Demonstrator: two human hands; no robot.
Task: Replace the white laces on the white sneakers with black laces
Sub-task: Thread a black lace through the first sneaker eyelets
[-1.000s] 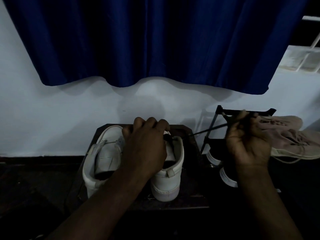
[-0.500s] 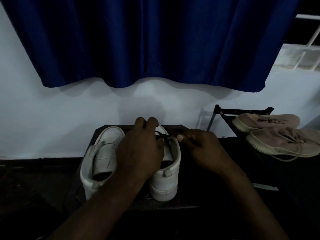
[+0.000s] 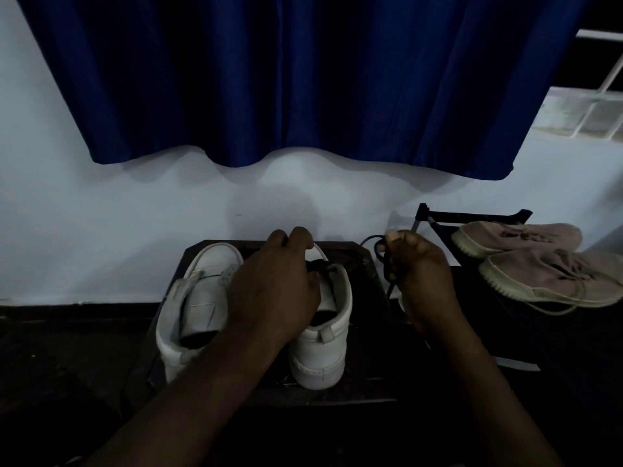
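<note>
Smooth matt leather-like white sneakers (image 3: pixel 256 308), satiny blue cloth curtain (image 3: pixel 286 79), suede-like beige shoes (image 3: pixel 546 264)

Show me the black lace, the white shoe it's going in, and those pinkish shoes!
black lace (image 3: pixel 387 267): head view, on its bunched loops.
right white sneaker (image 3: pixel 320 352): head view, on its heel.
pinkish shoes (image 3: pixel 539 278): head view, on the nearer shoe's side.
</note>
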